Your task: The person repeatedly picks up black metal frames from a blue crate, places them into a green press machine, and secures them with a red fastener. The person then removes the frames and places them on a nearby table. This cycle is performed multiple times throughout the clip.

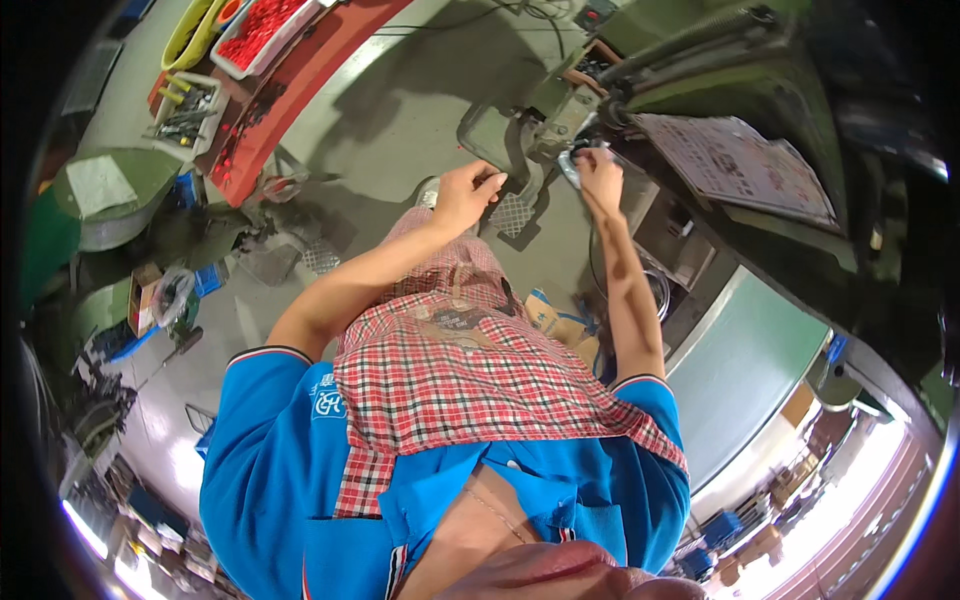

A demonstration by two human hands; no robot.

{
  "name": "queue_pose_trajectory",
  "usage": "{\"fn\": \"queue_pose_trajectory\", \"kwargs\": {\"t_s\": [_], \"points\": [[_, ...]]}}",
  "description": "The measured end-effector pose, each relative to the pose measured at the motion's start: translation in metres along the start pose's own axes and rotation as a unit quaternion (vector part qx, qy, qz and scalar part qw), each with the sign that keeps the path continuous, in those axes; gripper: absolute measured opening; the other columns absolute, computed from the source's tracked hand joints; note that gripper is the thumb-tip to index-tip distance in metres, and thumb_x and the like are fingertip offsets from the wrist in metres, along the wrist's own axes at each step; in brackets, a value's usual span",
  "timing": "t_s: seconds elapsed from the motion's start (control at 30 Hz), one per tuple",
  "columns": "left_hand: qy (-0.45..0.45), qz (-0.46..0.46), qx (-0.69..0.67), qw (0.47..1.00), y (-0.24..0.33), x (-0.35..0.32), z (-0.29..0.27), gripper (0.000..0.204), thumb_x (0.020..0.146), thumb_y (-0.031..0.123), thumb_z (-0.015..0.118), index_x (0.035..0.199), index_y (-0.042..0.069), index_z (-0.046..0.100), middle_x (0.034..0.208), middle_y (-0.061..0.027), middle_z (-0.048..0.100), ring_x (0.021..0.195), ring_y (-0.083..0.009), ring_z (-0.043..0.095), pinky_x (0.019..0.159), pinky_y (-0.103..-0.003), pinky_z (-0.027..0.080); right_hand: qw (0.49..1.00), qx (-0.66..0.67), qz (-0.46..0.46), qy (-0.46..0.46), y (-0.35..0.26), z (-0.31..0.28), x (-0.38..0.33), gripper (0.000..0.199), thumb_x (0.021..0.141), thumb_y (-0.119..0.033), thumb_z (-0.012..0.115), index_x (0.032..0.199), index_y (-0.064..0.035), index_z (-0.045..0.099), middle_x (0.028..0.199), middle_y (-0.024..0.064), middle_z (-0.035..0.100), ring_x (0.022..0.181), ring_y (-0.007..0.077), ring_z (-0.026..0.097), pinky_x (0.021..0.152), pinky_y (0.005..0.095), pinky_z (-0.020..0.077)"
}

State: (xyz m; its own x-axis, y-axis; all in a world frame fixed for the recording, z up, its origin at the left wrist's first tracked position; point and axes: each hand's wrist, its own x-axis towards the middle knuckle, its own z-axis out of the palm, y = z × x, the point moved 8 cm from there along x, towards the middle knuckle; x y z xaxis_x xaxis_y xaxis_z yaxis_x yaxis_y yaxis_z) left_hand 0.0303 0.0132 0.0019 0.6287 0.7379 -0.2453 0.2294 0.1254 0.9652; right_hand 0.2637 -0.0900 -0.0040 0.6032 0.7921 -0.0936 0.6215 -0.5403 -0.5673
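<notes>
My left hand (468, 197) is raised in front of my checked apron, its fingers curled and thumb against the fingertips. Anything in that pinch is too small to name. Further right, my right hand (600, 180) reaches up to the working end of a green machine (730, 90). Its fingers are bent and pressed together beside a shiny grey piece (570, 168) at the machine. What they grip, if anything, cannot be made out. A bent metal arm of the machine and a ridged foot pedal (513, 214) show between and below the hands.
At the upper left, a red bench (270, 130) carries a white bin (262, 68) of small red parts and a white tray (188, 148) of yellow-handled tools. A printed sheet (740, 165) lies on the machine's right side. A cardboard box (560, 325) stands by my right forearm.
</notes>
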Motion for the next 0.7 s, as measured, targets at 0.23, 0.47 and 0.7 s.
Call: {"fn": "queue_pose_trajectory", "kwargs": {"t_s": [0.23, 0.47, 0.7], "points": [[0.054, -0.086, 0.058, 0.993, -0.042, -0.064, -0.113, 0.018, 0.091, 0.015, 0.066, 0.093, -0.003, 0.065, 0.072, -0.0033, 0.064, 0.064, -0.0087, 0.059, 0.059, -0.025, 0.048, 0.922, -0.366, 0.011, -0.127, 0.082, 0.095, 0.062, 0.034, 0.086, -0.026, 0.057, 0.108, -0.0021, 0.067, 0.104, 0.0184, 0.07, 0.096, 0.0337, 0.068, 0.084, 0.0405, 0.0536], [0.168, -0.143, 0.043, 0.974, -0.088, -0.142, -0.179, 0.021, 0.091, 0.018, 0.065, 0.095, -0.003, 0.066, 0.074, -0.0045, 0.066, 0.065, -0.009, 0.06, 0.059, -0.026, 0.049, 0.931, -0.342, 0.024, -0.127, 0.096, 0.083, 0.064, 0.029, 0.084, -0.028, 0.065, 0.096, -0.0021, 0.069, 0.102, 0.0217, 0.069, 0.096, 0.0376, 0.067, 0.082, 0.045, 0.0551], [0.157, -0.168, 0.0, 0.973, -0.094, -0.151, -0.178, 0.021, 0.092, 0.017, 0.064, 0.096, -0.004, 0.065, 0.076, -0.0048, 0.065, 0.067, -0.0098, 0.058, 0.063, -0.027, 0.049, 0.943, -0.309, 0.081, -0.099, 0.099, 0.076, 0.071, 0.03, 0.085, -0.026, 0.062, 0.101, -0.0016, 0.067, 0.104, 0.024, 0.068, 0.1, 0.038, 0.065, 0.087, 0.0435, 0.0526]]}}
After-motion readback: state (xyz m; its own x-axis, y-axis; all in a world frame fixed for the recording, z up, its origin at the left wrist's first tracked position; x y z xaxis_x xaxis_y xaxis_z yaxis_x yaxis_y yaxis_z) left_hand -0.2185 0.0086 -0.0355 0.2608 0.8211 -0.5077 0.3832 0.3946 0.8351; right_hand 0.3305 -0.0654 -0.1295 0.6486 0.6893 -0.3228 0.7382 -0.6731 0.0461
